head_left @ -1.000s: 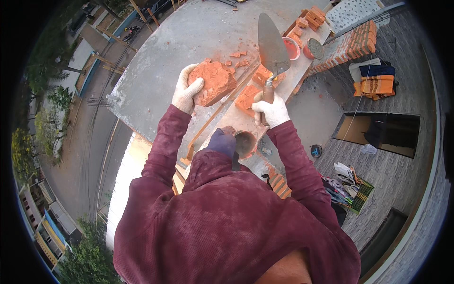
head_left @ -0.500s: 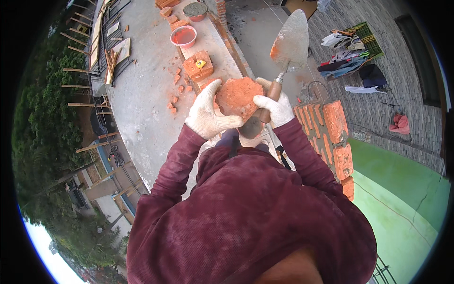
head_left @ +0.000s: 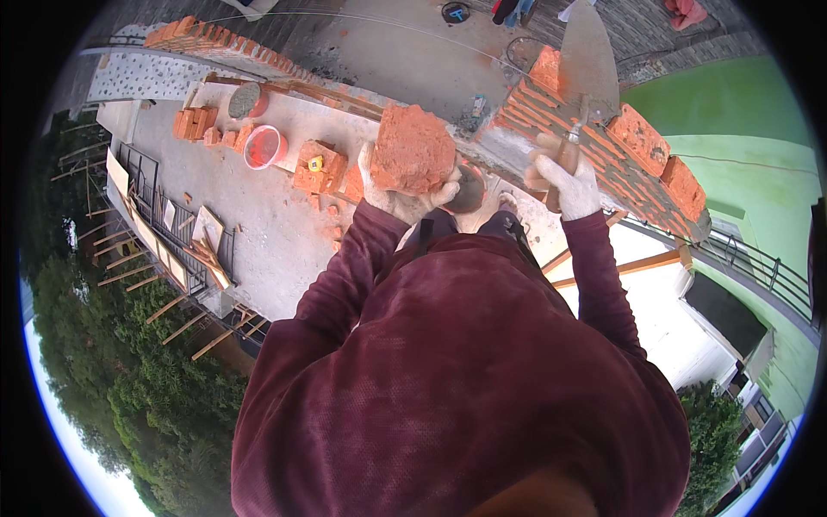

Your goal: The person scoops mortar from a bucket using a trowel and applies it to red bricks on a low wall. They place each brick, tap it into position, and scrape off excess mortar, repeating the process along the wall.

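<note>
A rough orange-red brick rests in my gloved left hand, whose fingers grip it from below and at the sides. My gloved right hand is closed round the wooden handle of a trowel; its broad grey blade points away from me. That blade hangs over a brick wall on the right, where ridges of grey mortar run along the top. Two bricks lie in a row at the wall's outer side. Below the brick in my left hand, a round container of grey mortar stands partly hidden by my fingers.
Along a plank to the left stand stacked bricks with a yellow tape measure, a pink-rimmed bucket and a tub of mortar. Brick fragments litter the concrete. A thin line stretches across the far side. Railings run at right.
My view has swung to the right. My right hand has left the brick and moved right with the trowel, toward the wall. My left hand now holds the brick alone.
</note>
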A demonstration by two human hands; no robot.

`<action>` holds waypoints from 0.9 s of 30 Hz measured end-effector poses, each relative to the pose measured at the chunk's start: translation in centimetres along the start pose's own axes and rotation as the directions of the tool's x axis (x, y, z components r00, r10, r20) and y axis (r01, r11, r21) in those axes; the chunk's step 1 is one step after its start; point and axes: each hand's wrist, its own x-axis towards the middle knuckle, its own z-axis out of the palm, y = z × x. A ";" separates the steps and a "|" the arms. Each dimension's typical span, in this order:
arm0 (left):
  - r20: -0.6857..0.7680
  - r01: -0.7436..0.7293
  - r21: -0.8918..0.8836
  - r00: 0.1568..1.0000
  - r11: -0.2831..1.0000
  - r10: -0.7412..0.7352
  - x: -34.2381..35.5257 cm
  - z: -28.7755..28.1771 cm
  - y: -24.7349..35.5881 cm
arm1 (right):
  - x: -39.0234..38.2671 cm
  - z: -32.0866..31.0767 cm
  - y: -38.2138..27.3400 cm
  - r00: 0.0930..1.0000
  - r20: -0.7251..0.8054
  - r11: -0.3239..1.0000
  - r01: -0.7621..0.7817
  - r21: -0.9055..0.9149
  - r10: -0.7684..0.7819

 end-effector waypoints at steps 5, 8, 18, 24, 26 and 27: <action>-0.019 0.101 -0.147 0.994 0.984 -0.105 1.7 0.4 0.8 | -8.5 -7.9 7.5 0.903 -0.429 0.990 -0.088 -0.111 0.032; -0.174 0.162 0.318 0.978 0.934 -0.111 3.3 1.0 2.5 | -14.8 -8.8 12.2 0.695 -0.688 0.934 -0.349 -0.070 0.208; -0.202 0.209 0.978 0.948 0.000 -0.244 7.0 -1.0 0.6 | -31.7 -5.7 30.9 0.141 -0.613 0.550 -0.626 0.554 0.778; -0.011 -0.147 0.910 0.926 -0.388 -0.378 16.0 6.4 -9.9 | -32.6 -6.2 34.4 0.174 -0.525 0.520 -0.572 0.635 0.833; 0.058 -0.326 0.763 0.894 -0.558 -0.444 18.8 10.9 -15.3 | -31.7 -7.4 31.5 0.194 -0.533 0.541 -0.554 0.633 0.823; 0.080 -0.399 0.693 0.870 -0.601 -0.486 20.3 12.9 -18.1 | -31.3 -8.1 30.1 0.205 -0.535 0.549 -0.547 0.632 0.820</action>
